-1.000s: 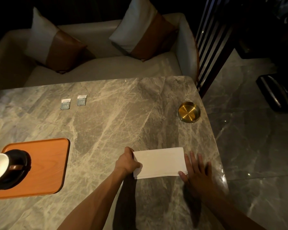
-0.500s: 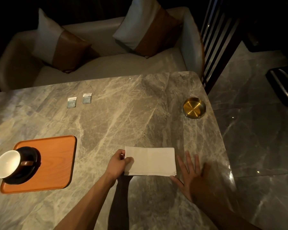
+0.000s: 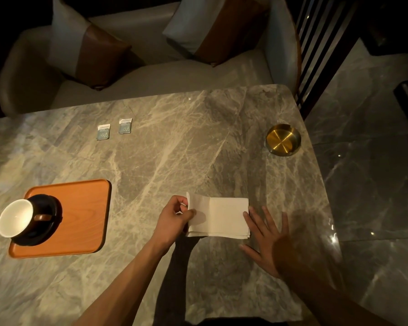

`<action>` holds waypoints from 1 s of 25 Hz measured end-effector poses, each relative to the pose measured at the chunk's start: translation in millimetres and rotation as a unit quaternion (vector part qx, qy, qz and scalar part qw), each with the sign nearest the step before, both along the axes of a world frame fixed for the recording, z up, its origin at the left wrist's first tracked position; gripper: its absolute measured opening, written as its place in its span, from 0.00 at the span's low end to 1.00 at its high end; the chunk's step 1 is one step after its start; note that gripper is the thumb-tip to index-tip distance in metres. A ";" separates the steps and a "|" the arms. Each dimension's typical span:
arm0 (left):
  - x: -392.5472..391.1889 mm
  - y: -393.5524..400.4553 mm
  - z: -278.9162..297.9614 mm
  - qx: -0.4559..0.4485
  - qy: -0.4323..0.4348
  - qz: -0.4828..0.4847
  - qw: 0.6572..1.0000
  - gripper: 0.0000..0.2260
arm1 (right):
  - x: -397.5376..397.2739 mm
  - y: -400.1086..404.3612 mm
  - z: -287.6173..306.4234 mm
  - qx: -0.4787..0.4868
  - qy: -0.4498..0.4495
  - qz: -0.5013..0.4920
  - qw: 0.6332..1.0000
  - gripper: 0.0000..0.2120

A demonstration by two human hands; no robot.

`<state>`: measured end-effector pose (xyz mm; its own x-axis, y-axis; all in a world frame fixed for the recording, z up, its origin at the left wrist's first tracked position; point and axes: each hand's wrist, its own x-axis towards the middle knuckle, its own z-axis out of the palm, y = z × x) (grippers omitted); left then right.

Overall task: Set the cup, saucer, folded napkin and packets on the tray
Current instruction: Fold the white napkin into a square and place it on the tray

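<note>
The left hand (image 3: pixel 174 216) pinches the left edge of the white paper napkin (image 3: pixel 222 216), thumb and curled fingers lifting that edge off the marble tabletop (image 3: pixel 174 149) so the top layer stands up like a flap, while the right hand (image 3: pixel 266 241) lies flat with fingers spread, its fingertips (image 3: pixel 248 214) touching the napkin's right edge and gripping nothing. The napkin sits near the front of the tabletop, well apart from the orange wooden tray (image 3: pixel 80 212), which carries the dark saucer (image 3: pixel 53 215) with the white-lined cup (image 3: pixel 15 217) on it at its left side. The two packets (image 3: pixel 114 128) lie side by side toward the far edge, not yet moved. The main risk, as I judge it, is the fold: the napkin is a loose stack of thin layers, visible as steps along its lower edge, and a pinch that catches only the top sheets would let the rest slide or fan out when it is lifted or folded over. If the right hand's light pressure gives way, the whole stack could skate on the polished stone and the fold would come out crooked. Carrying it to the tray by one edge could let it droop open. On the tray, a careless sweep might knock the cup, which looks tilted in this wide view, though I cannot tell if it truly leans. The brass ashtray (image 3: pixel 283 140) stands clear of the work.
</note>
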<state>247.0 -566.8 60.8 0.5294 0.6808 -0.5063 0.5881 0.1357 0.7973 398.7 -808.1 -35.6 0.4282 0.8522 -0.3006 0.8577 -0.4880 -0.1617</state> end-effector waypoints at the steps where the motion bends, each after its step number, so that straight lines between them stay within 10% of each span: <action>1: 1.2 -2.6 1.1 0.002 -0.004 0.000 1.000 0.06 | -1.5 -0.2 -1.4 0.004 -0.001 0.003 1.000 0.39; 25: 88.2 -90.9 -29.4 0.104 0.103 -0.142 0.979 0.07 | -3.9 0.2 -3.3 0.029 -0.018 0.025 0.999 0.33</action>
<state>335.2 -657.7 31.4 0.6137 0.6206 -0.4882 0.7294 -0.2088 0.6515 394.8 -807.9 -38.9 0.3948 0.8881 -0.2352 0.8862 -0.4357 -0.1577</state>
